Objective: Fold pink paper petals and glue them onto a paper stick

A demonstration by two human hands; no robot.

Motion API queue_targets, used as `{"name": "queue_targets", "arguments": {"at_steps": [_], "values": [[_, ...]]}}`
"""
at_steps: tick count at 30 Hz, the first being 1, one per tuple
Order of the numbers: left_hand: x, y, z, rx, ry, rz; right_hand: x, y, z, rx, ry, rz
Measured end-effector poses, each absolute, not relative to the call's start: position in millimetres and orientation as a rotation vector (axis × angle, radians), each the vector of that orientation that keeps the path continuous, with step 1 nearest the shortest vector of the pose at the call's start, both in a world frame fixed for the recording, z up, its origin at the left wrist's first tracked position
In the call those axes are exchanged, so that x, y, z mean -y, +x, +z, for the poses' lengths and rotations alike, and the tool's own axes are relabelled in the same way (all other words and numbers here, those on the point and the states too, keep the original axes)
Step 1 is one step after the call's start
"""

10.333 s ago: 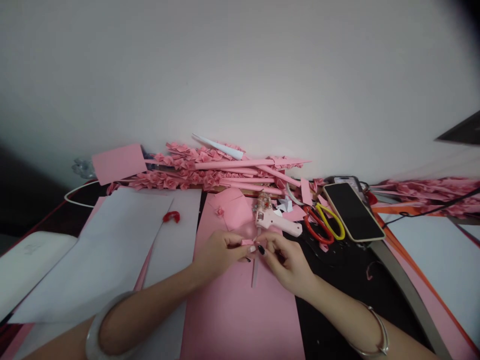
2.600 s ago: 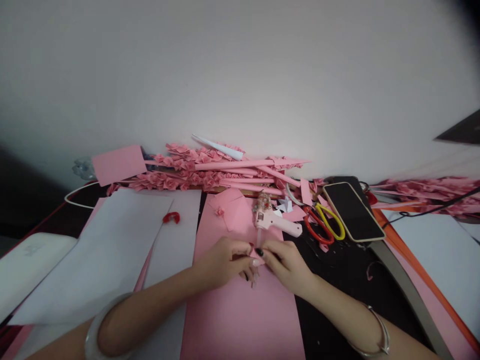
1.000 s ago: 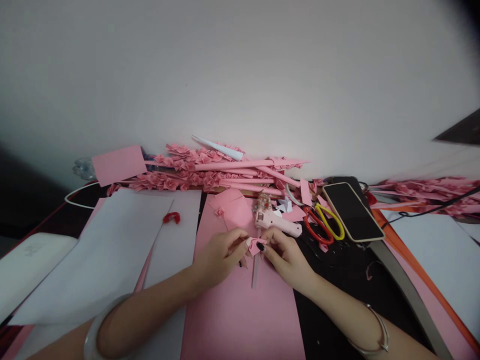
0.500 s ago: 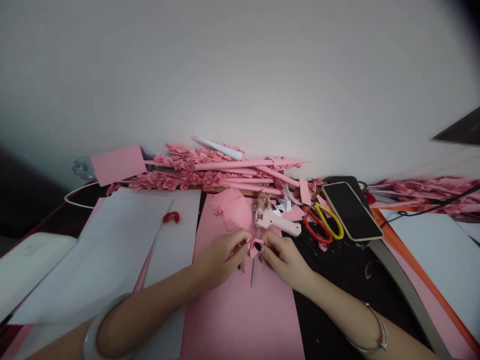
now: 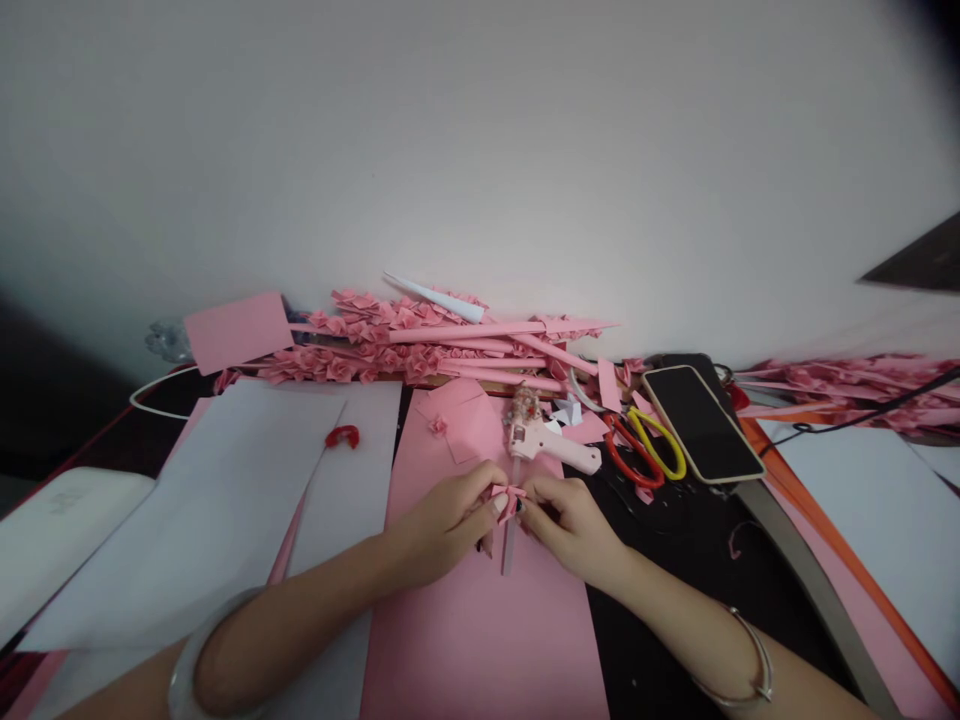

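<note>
- The small folded pink paper (image 5: 508,497) is sitting between your two hands, over the long pink sheet (image 5: 487,640); its petal-like folds are pointing outward.
- Your left hand (image 5: 442,525) is pinching the paper's left side between thumb and forefinger, its other fingers curling underneath.
- Your right hand (image 5: 574,525) is pinching the right side between thumb and fingertips, the dark thumbnail pressing near the centre.
- A pale stick (image 5: 508,555) is running from the pink glue gun (image 5: 551,440) toward you, passing behind the folded paper.
- The glue gun is lying just beyond your hands, its handle pointing right.
- Left of the gun, a tiny pink flower (image 5: 438,425) is resting on smaller pink sheets (image 5: 469,430).
- Scissors (image 5: 646,450) with red and yellow handles are lying right of the gun, near a dark-screened phone (image 5: 703,422).
- On your left, white sheets (image 5: 217,500) are spreading out, a small red object (image 5: 343,436) lying on them.
- Along the wall, pink paper flowers (image 5: 367,360) are piling up with pink rolled stems (image 5: 465,332), a white cone (image 5: 446,303) lying across the top.
</note>
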State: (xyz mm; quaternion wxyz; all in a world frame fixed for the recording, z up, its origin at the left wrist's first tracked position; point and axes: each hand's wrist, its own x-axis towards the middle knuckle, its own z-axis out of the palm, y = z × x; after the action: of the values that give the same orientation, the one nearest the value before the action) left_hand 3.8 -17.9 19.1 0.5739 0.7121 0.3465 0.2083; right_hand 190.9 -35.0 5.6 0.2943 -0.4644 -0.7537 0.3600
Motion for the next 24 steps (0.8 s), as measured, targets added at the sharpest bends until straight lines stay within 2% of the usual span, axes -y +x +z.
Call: {"name": "queue_targets", "arguments": {"at_steps": [11,17,24], "values": [[20,7,21,-0.775,1.535,0.498,34,191,8,2.009,-1.181,0.978],[19,8,17,-0.872,1.592,0.571,35,193,11,2.003,-1.065,1.1],[19,7,10,-0.924,1.696,0.708,34,192,9,2.071,-1.099,0.938]]}}
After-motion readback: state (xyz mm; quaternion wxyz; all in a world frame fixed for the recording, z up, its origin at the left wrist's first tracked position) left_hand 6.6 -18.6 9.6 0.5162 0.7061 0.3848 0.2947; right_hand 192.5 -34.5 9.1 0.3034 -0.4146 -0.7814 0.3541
